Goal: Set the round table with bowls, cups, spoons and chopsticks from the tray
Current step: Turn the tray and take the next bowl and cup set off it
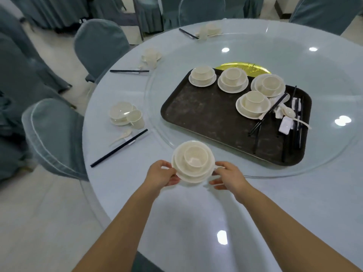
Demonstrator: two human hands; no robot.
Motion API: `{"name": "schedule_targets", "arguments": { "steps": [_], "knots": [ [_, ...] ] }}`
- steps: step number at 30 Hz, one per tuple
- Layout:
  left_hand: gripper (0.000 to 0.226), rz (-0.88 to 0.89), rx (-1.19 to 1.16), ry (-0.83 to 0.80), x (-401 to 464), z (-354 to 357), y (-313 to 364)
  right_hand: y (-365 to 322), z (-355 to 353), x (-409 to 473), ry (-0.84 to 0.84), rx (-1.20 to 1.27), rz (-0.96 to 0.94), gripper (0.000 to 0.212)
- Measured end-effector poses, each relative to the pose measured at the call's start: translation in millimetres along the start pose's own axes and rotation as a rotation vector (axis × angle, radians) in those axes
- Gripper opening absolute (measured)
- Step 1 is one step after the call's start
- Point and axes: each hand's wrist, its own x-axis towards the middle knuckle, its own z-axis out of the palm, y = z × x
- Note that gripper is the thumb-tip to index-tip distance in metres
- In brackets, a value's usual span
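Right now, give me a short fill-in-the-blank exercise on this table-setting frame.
1. Both hands, left hand and right hand, hold one stacked ____ set.
2. The tray carries ____ more stacked sets.
3. The tray rests on the glass ____.
4. Loose chopsticks lie at the tray's ____ side.

Answers: bowl; four; turntable; right

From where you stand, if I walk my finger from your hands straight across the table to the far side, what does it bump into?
The held stack of dishes between left hand and right hand → dark tray → dish stacks on the tray → gold plate.
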Motion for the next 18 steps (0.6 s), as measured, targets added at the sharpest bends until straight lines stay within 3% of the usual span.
{"name": "schedule_targets", "arguments": {
  "steps": [10,18],
  "knots": [
    [0.015,-0.077,0.040,0.037,-16,-24,-70,58,33,-23,-0.146,-0.014,0.218,0.021],
    [0.016,-0.079,0.042,0.129,-7,-23,-87,64,40,-20,-0.165,-0.045,0.227,0.023]
  ]
}}
